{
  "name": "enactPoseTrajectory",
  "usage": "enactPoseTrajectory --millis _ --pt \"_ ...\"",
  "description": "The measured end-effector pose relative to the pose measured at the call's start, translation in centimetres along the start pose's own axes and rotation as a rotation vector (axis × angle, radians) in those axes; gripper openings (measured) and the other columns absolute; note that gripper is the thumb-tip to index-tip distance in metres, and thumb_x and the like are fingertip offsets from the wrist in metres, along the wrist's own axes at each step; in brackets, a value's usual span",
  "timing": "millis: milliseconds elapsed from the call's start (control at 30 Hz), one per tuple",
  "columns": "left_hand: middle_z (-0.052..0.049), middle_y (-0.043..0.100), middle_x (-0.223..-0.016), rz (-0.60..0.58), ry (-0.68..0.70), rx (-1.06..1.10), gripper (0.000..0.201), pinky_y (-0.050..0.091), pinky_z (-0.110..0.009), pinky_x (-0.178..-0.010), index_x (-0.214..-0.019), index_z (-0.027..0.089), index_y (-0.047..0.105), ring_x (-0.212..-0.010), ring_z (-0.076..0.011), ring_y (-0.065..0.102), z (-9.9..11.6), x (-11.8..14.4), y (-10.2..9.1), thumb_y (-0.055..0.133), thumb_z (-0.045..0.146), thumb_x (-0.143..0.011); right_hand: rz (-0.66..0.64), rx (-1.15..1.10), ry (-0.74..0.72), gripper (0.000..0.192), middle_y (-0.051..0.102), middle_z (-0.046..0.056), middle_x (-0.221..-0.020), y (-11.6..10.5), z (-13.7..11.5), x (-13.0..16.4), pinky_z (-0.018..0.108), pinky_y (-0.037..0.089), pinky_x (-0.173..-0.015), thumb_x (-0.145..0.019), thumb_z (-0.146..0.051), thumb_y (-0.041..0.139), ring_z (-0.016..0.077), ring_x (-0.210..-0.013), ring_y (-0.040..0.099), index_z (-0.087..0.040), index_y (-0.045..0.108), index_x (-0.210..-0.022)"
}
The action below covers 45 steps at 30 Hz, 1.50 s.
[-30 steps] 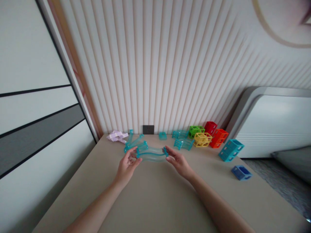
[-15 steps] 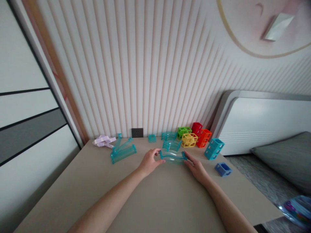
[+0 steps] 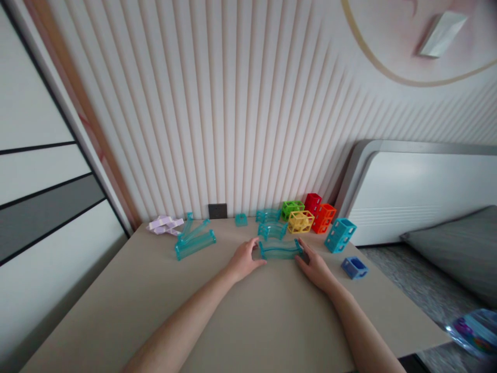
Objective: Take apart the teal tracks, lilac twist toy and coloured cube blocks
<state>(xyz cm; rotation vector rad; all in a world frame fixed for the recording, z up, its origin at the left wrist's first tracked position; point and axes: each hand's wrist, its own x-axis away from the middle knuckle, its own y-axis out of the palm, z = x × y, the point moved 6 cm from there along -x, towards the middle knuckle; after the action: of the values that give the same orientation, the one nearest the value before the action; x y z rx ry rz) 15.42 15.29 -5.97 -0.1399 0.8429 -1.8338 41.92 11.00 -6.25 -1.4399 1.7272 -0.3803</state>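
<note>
- Left hand (image 3: 245, 257) and right hand (image 3: 315, 267) each closed narrowly on one end of a translucent teal, curved plastic track piece (image 3: 280, 250), which lay on the beige table (image 3: 248, 316) at centre.
- A similar curved teal segment (image 3: 273, 230) sat just beyond, at 12 o'clock.
- Hollow coloured cube frames (image 3: 306, 216) stood at 1 o'clock.
- Handling judgement: even pressure at both ends, with the piece kept flat, would best align it with its neighbour.
</note>
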Motion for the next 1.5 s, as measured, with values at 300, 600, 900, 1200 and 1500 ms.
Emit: enactPoseTrajectory --millis 300,600,900,1200,1500 --pt "-0.010 0.070 -0.114 -0.038 0.296 -0.405 0.031 0.041 -0.044 -0.106 -0.118 0.026 0.067 -0.115 -0.0279 0.061 -0.5 7.0 -11.7 0.053 0.020 -0.092 0.142 0.179 -0.424 0.040 0.070 0.012 -0.115 -0.3 -11.3 2.2 0.048 0.050 -0.096 -0.096 -0.020 0.047 0.0291 -0.109 0.064 -0.026 0.060 -0.133" --pt "-0.013 0.067 -0.122 0.261 0.154 -0.619 0.036 0.046 -0.047 -0.105 -0.124 0.022 0.065 -0.116 -0.0313 0.060 -6.1 9.6 -18.6 0.054 0.026 -0.090 -0.334 0.069 -1.043 0.024 0.070 0.008 -0.081 12.4 -24.4 2.1 0.035 0.049 -0.080 -0.098 -0.015 0.044 0.0209 -0.083 0.064 -0.020 0.068 -0.095" --pt "-0.022 0.054 -0.143 0.280 0.104 -0.939 0.038 0.043 -0.049 -0.113 -0.125 0.005 0.062 -0.136 -0.0348 0.047 -7.3 10.1 -16.0 0.048 0.015 -0.092 -0.507 -0.053 -0.553 0.026 0.067 0.008 -0.121 14.1 -22.3 1.2 0.033 0.047 -0.101 -0.096 -0.017 0.052 0.0197 -0.111 0.062 -0.021 0.069 -0.115" --pt "-0.015 0.058 -0.137 0.260 0.096 -0.817 0.035 0.046 -0.051 -0.110 -0.124 0.017 0.065 -0.130 -0.0323 0.053 -6.9 10.2 -16.1 0.050 0.013 -0.092 -0.564 -0.062 -0.531 0.032 0.064 0.007 -0.131 13.8 -22.0 1.6 0.033 0.045 -0.108 -0.096 -0.017 0.052 0.0201 -0.120 0.059 -0.023 0.066 -0.123" --pt "-0.011 0.052 -0.141 0.236 0.042 -0.616 0.037 0.050 -0.045 -0.106 -0.130 0.024 0.059 -0.129 -0.0276 0.055 -7.5 10.3 -14.9 0.048 0.016 -0.095 -0.573 -0.080 -0.516 0.031 0.064 0.008 -0.130 13.6 -22.2 1.4 0.033 0.045 -0.108 -0.095 -0.018 0.053 0.0199 -0.120 0.060 -0.022 0.067 -0.123"
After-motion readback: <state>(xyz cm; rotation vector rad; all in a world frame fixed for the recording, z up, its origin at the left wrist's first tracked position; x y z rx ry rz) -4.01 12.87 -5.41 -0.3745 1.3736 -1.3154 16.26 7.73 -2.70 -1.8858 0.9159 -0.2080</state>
